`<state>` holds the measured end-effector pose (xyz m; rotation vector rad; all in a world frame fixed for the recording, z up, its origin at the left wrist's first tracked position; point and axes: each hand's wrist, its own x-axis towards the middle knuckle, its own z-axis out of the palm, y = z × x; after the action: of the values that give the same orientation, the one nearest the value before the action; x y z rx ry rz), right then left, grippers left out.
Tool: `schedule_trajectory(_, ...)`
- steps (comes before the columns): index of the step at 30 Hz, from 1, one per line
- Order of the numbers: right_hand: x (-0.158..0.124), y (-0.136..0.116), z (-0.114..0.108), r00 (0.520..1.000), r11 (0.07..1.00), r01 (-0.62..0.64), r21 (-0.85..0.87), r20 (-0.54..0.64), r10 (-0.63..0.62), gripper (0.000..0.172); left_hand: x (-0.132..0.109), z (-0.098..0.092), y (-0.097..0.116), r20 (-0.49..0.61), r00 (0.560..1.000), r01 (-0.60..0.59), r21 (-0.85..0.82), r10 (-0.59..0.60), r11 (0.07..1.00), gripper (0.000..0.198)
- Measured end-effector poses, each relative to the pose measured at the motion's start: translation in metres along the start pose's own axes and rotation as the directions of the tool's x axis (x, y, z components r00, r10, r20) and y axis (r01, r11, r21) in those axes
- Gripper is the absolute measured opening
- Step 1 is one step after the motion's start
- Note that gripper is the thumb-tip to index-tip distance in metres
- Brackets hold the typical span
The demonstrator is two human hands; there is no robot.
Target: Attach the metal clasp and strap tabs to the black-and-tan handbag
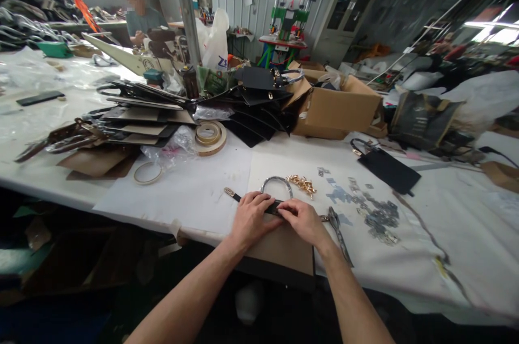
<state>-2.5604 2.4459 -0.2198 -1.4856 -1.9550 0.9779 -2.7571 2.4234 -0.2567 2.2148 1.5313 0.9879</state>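
Note:
A handbag panel point(284, 251), black with a tan face, lies at the table's front edge and overhangs it. My left hand point(252, 218) grips its upper part, fingers over the black band and thumb below. Pinched fingertips of my right hand point(300, 218) meet the same band; whatever they hold is too small to make out. Behind the hands arches a plastic-wrapped handle point(278, 178). A black strap with a gold-coloured end fitting point(230, 192) sticks out left of my left hand. Right of my right hand lies a long dark grey object point(339, 236), its kind unclear.
Small gold-coloured fittings point(302, 185) and loose metal plates point(381, 217) lie to the right. Farther back are tape rolls point(211, 138), stacked bag panels point(141, 117), a cardboard box point(338, 111) and another black bag piece point(389, 170). A person point(141, 14) sits at the far left.

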Motion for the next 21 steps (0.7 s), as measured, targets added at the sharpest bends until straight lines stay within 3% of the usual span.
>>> schedule_trajectory(8, -0.007, 0.002, 0.010, 0.992, 0.994, 0.075, -0.078, -0.100, -0.082, 0.016, -0.002, -0.001, -0.002, -0.020, 0.998, -0.058, 0.013, 0.059, 0.998, 0.054)
schedule_trajectory(14, -0.010, 0.005, 0.014, 0.979, 0.993, 0.104, -0.049, -0.173, -0.111, 0.014, -0.005, -0.002, -0.005, -0.027, 0.986, -0.166, -0.066, 0.165, 0.984, 0.033)
schedule_trajectory(21, -0.015, 0.002, 0.010, 0.972, 0.980, 0.162, -0.119, -0.154, -0.179, 0.017, -0.003, -0.001, -0.003, -0.038, 0.991, -0.133, -0.095, 0.130, 0.986, 0.027)
